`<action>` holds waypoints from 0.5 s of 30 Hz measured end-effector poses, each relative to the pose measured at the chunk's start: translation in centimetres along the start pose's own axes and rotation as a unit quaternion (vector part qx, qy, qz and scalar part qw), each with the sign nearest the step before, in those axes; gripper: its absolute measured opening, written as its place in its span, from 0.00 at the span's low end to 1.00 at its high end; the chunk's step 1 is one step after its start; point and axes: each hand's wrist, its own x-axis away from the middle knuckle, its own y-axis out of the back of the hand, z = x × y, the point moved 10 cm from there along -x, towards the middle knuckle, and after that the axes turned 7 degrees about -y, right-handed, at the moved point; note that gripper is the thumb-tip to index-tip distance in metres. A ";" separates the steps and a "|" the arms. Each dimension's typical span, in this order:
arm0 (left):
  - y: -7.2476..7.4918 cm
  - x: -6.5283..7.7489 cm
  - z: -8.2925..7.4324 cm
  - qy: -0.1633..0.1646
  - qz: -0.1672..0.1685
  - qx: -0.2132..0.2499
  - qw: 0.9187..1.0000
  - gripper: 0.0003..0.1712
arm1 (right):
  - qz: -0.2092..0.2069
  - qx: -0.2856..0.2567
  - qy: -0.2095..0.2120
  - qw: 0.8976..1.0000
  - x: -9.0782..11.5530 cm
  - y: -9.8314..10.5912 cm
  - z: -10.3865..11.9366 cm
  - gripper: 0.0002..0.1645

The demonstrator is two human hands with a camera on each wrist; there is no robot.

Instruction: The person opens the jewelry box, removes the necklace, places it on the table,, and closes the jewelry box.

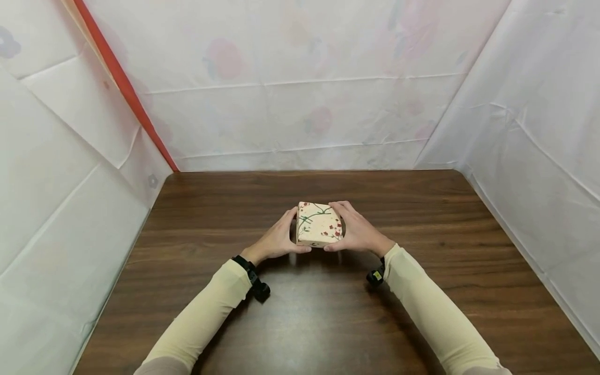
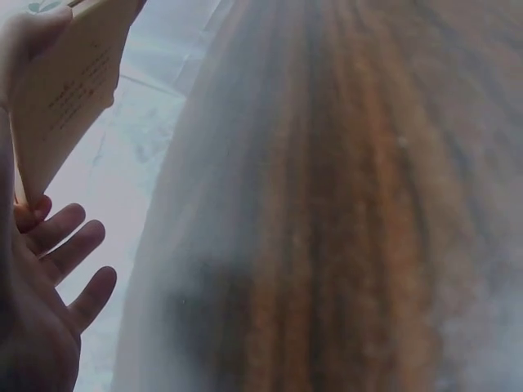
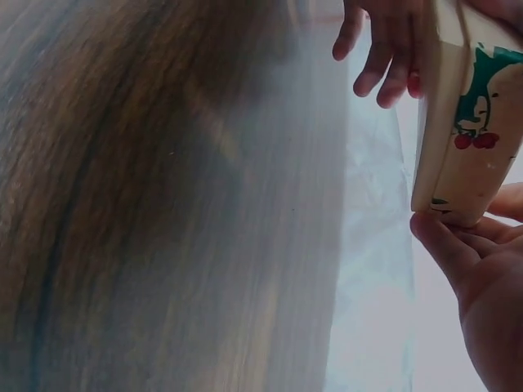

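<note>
A small cream box (image 1: 320,225) with green branches and red blossoms printed on it is held over the middle of the table. My left hand (image 1: 277,238) grips its left side, thumb along the near edge. On the opposite side, my right hand (image 1: 360,232) grips it between thumb and fingers. Rows of small dark writing mark one flat face of the box (image 2: 78,98) in the left wrist view, where the other fingers spread out below it. The right wrist view shows a printed side of the box (image 3: 482,122) with red berries, fingertips at its corner.
A dark brown wood-grain table (image 1: 290,312) spreads beneath both arms. Pale floral sheeting (image 1: 300,104) hangs behind it and along both sides, with a red strip (image 1: 126,86) at the back left. Each wrist wears a black strapped camera (image 1: 259,289).
</note>
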 end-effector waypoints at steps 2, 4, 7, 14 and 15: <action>0.1 -0.1 -0.1 -0.004 -0.004 -0.002 1.000 0.66 | -0.005 -0.002 0.001 1.000 0.1 0.2 0.1 0.67; 0.1 -0.1 -0.1 -0.001 -0.003 -0.006 1.000 0.67 | -0.005 -0.003 0.001 1.000 0.1 0.2 0.1 0.67; -0.1 -0.1 0.1 0.007 0.001 -0.009 1.000 0.67 | -0.004 -0.009 0.001 1.000 0.1 0.2 0.0 0.67; 0.0 -0.2 -0.1 0.004 -0.001 0.000 1.000 0.66 | -0.024 -0.018 0.006 1.000 0.2 0.5 -0.1 0.65; 0.0 -0.1 0.0 0.006 -0.001 -0.001 1.000 0.66 | -0.023 -0.020 0.006 1.000 0.2 0.4 0.0 0.65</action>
